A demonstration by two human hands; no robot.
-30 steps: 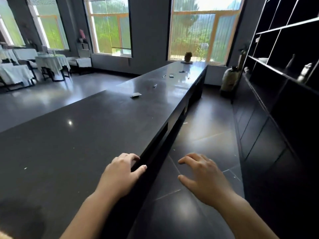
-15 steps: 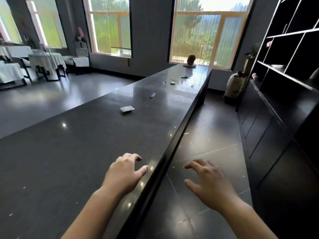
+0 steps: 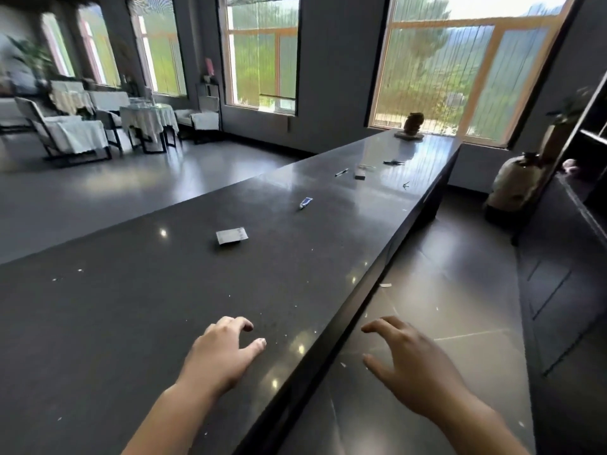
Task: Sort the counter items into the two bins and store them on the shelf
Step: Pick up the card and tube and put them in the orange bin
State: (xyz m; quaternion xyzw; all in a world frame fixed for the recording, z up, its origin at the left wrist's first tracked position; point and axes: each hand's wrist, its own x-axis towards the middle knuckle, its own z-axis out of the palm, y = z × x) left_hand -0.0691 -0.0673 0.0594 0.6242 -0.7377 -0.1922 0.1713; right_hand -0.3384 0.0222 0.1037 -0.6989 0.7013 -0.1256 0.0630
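Note:
A long dark counter (image 3: 138, 323) stretches away toward the windows. On it lie a flat silver packet (image 3: 232, 236), a small blue-and-white tube (image 3: 305, 202), a pen (image 3: 341, 172), a small grey block (image 3: 360, 175), a dark tool (image 3: 394, 162) and a small clip (image 3: 406, 185). My left hand (image 3: 223, 351) hovers over the counter near its right edge, fingers loosely curled, holding nothing. My right hand (image 3: 410, 362) hangs over the aisle floor beside the counter, fingers spread and empty. No bins are in view.
A brown ornament (image 3: 413, 124) stands at the counter's far end. Dark shelving and cabinets (image 3: 565, 257) line the right side of the aisle. A large pale jar (image 3: 514, 185) sits on the floor at the aisle's end. Covered tables and chairs (image 3: 98, 126) stand at far left.
The view has moved forward and turned left along the counter, so the packet and tube appear nearer. My left hand has come off the counter edge and sits further onto the top.

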